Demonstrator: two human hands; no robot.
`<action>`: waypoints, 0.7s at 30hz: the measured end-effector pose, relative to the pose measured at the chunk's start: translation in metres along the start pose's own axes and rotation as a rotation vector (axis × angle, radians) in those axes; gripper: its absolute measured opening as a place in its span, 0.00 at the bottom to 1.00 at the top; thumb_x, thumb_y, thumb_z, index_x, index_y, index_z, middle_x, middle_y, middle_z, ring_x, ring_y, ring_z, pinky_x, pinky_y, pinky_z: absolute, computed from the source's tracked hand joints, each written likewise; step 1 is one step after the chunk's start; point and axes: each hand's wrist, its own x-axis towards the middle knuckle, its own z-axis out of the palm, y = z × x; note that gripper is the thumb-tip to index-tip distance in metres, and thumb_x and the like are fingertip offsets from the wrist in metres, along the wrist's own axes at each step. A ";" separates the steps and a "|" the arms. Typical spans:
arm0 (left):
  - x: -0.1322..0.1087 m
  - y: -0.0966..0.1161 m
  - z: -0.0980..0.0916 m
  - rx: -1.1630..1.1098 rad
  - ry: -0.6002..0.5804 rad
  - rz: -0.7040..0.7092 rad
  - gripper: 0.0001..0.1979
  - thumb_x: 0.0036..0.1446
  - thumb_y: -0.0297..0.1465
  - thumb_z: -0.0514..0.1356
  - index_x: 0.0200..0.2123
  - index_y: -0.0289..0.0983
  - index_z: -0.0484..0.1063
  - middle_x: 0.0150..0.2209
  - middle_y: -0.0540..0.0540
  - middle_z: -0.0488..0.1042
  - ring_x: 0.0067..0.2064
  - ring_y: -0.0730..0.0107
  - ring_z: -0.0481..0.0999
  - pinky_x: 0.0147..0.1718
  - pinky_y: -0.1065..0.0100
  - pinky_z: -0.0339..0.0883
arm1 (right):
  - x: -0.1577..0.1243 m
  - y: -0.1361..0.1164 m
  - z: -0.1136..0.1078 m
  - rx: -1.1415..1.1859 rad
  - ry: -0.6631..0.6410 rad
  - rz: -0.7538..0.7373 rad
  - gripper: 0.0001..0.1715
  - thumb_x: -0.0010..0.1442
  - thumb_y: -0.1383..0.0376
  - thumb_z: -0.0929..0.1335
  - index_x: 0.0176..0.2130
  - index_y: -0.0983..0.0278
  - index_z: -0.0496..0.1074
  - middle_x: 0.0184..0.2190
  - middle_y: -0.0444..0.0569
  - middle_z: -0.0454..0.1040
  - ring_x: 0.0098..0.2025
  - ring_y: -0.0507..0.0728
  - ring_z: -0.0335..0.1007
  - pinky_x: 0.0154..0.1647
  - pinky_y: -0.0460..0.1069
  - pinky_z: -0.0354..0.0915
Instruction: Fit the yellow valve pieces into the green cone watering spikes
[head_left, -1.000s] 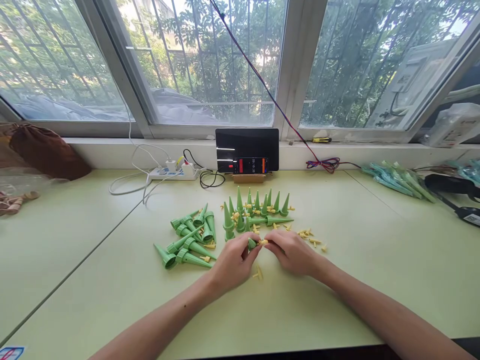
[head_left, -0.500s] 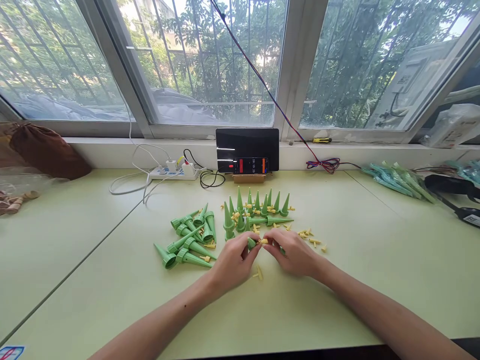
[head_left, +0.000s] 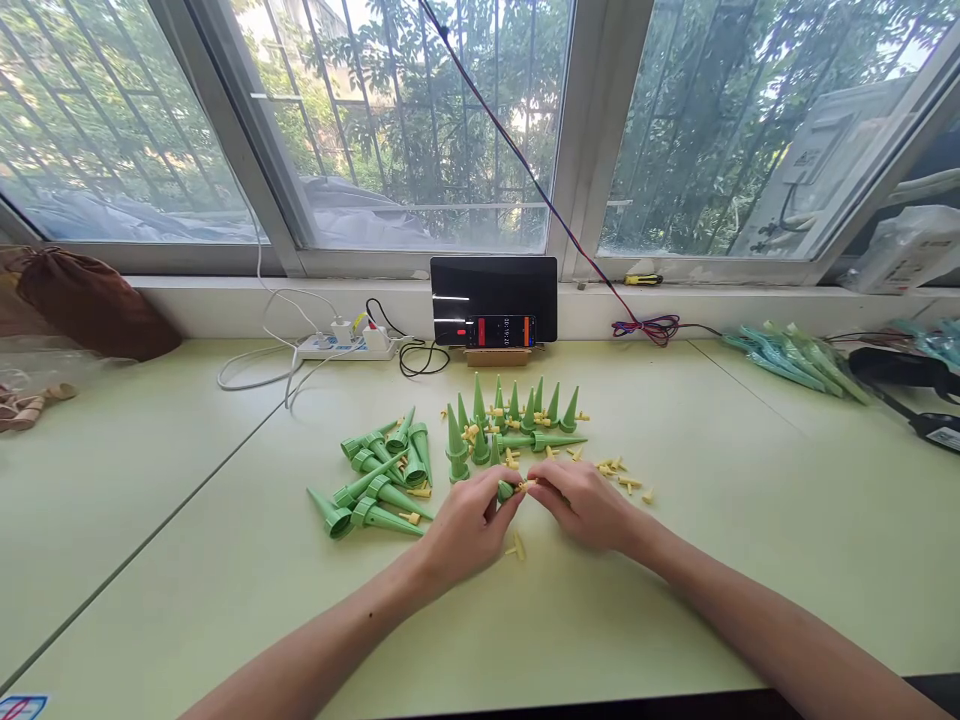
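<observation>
My left hand [head_left: 469,525] is closed round the wide end of a green plastic cone [head_left: 504,490] just above the table. My right hand [head_left: 589,505] pinches a small yellow plastic piece [head_left: 528,485] against the cone's end. Both hands meet at the middle of the pale green table [head_left: 675,600]. Behind them stand several green cones upright [head_left: 517,410], with yellow pieces scattered among them. A heap of cones lying on their sides [head_left: 379,475] is to the left of my left hand. One loose yellow piece [head_left: 516,547] lies under my hands.
More yellow pieces [head_left: 622,475] lie right of my right hand. A dark tablet [head_left: 495,295] with a phone [head_left: 502,331] leans on the sill. A power strip [head_left: 349,345] with cables sits at the back left. Teal-green packets [head_left: 795,360] lie far right, a brown bag [head_left: 94,300] far left.
Nearly nothing has moved. My fingers have shifted slightly on the cone and the yellow piece, which stay pressed together in the same spot.
</observation>
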 end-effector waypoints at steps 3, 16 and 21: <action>0.000 0.000 0.000 0.002 0.008 -0.010 0.06 0.68 0.32 0.56 0.44 0.38 0.72 0.32 0.50 0.76 0.23 0.77 0.65 0.25 0.72 0.61 | 0.000 -0.002 -0.001 0.044 0.028 -0.022 0.13 0.75 0.61 0.59 0.44 0.62 0.69 0.35 0.50 0.77 0.32 0.56 0.70 0.33 0.49 0.60; -0.001 -0.002 0.000 0.007 -0.029 0.015 0.06 0.68 0.31 0.55 0.44 0.38 0.72 0.33 0.50 0.77 0.23 0.76 0.67 0.26 0.72 0.62 | 0.000 0.000 0.000 -0.026 -0.019 -0.012 0.21 0.76 0.60 0.56 0.34 0.62 0.67 0.26 0.46 0.72 0.26 0.54 0.63 0.30 0.48 0.56; 0.000 -0.001 0.000 0.006 -0.016 0.019 0.06 0.68 0.31 0.55 0.44 0.38 0.72 0.32 0.50 0.77 0.23 0.76 0.67 0.26 0.71 0.63 | 0.001 -0.002 -0.001 0.043 -0.016 -0.018 0.13 0.74 0.63 0.59 0.42 0.63 0.69 0.34 0.50 0.76 0.32 0.56 0.69 0.33 0.49 0.60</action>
